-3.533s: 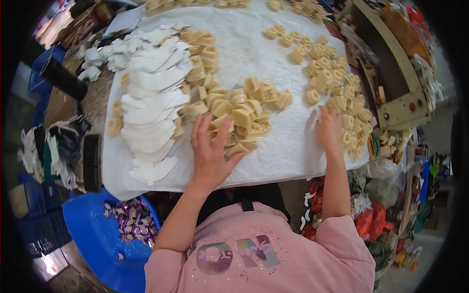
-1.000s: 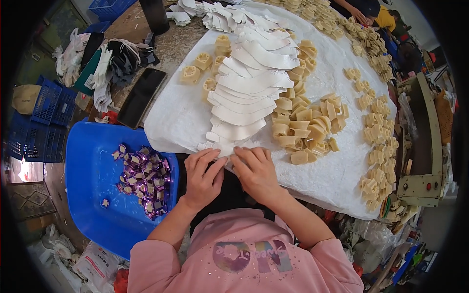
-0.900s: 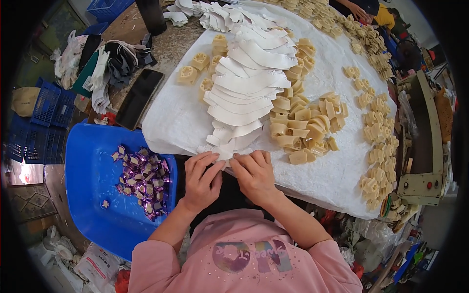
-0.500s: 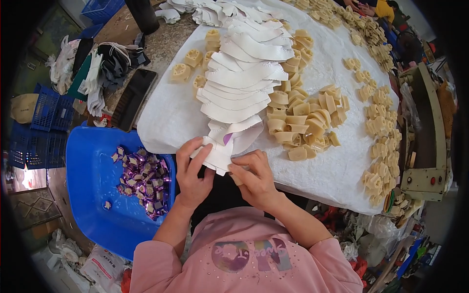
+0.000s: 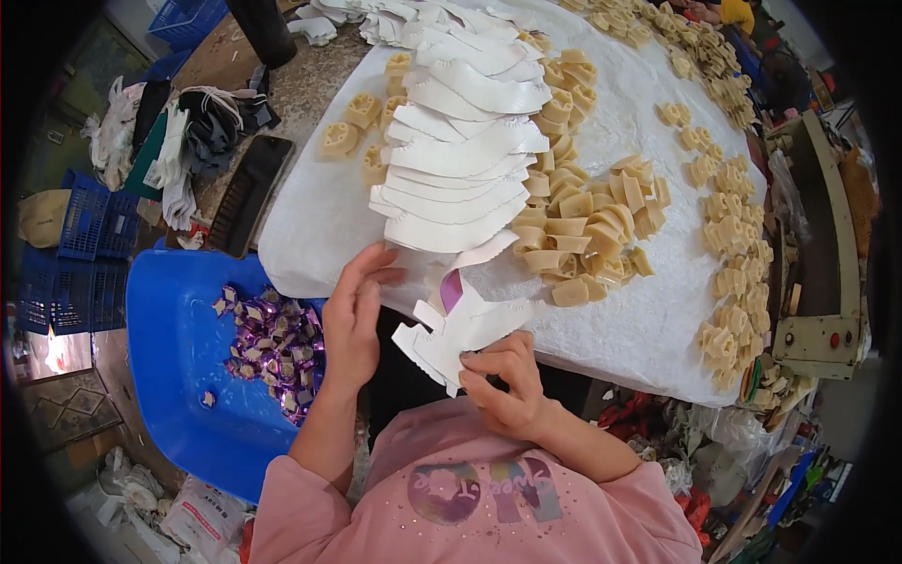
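- Head view: white piece point(image 5: 462, 336) at the near edge of the table point(image 5: 648, 329), lower part sticking out past it, above the lap.
- Right hand point(image 5: 503, 376): thumb and fingers pinch the piece at its lower right margin; piece lies up and left of these fingertips.
- Left hand point(image 5: 349, 320): fingers loose and parted, holding nothing; just left of the piece, looks apart from it. Piece is to the right of these fingers, a bit nearer the body.
- Nearer hand: right, already in contact.
- Long axis: body slants lower left to upper right; a curled strip rises from it, purple underside showing. One piece or two overlapped, cannot tell.
- Stack point(image 5: 460, 174) of white pieces: beyond both hands, running from near the table's near edge toward its far edge; lowest sheet close to the strip's top.
- Beige rings point(image 5: 592, 226): right of the stack.
- Blue tub point(image 5: 174, 376): off the table's near left corner, purple bits point(image 5: 272, 348) inside.
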Available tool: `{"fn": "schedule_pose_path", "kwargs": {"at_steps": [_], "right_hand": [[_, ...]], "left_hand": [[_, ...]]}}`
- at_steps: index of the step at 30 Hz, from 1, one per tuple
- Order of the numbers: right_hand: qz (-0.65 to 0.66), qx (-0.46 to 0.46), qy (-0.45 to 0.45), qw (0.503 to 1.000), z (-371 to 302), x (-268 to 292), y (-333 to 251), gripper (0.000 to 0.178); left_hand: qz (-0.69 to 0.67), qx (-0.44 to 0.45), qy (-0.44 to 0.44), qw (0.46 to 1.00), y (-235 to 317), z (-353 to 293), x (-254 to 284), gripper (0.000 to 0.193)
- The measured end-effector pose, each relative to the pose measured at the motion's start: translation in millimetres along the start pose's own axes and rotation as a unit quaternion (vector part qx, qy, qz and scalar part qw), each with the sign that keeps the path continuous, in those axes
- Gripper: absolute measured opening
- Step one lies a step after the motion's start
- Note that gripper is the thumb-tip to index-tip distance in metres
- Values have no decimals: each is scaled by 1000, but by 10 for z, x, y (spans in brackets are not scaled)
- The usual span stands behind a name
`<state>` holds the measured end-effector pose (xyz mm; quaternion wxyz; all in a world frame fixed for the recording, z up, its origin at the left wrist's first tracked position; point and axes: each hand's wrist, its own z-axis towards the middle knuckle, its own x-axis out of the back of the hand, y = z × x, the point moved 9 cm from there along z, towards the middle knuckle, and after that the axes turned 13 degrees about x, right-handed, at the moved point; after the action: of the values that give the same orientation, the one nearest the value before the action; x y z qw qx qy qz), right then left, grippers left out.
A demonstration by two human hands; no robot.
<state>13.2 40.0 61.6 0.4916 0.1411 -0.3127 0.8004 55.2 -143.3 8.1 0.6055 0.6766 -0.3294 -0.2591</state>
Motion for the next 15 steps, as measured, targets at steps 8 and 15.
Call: {"fn": "schedule_pose_path", "kwargs": {"at_steps": [8, 15], "right_hand": [[-12, 8, -10, 1000, -36, 48, -43, 34], [-15, 1, 81, 997, -17, 404, 49, 29]], "left_hand": [[-374, 163, -51, 912, 37, 466, -502, 33], [-371, 112, 1, 922, 584, 644, -379, 32]]}}
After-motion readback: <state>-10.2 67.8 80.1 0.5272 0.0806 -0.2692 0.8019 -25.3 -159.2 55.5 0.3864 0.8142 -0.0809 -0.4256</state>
